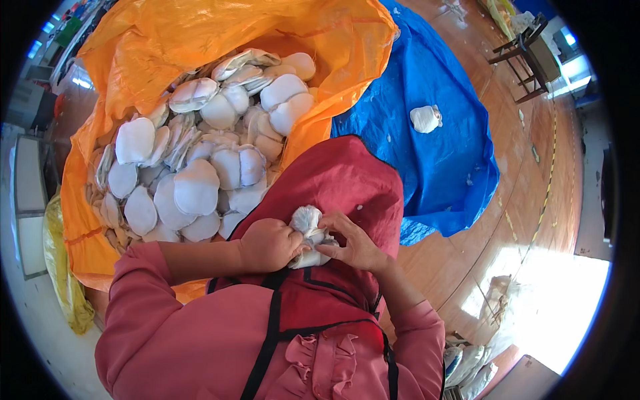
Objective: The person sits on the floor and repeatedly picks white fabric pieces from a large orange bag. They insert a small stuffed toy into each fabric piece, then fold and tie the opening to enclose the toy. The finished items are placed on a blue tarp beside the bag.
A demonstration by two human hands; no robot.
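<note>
Over my lap, on the dark red apron [347, 180], both my hands are at a crumpled white padded fabric piece [308, 217] with greyish patches. My left hand [268, 245] is closed, its fingers gripping the piece's left side. On the other side my right hand [355, 244] curves around it, thumb and fingertips pinching the fabric. The fingers hide part of the piece. Ahead and to the left, a large orange bag [360, 40] lies wide open, full of white rounded fabric pads [196, 187], many folded or stacked.
A blue plastic sheet or bag [447, 180] is spread at the right, with one white rolled bundle [425, 119] on it. A wooden chair [527, 63] stands far right on the brown floor [513, 173]. A yellow bag [63, 260] lies at the left.
</note>
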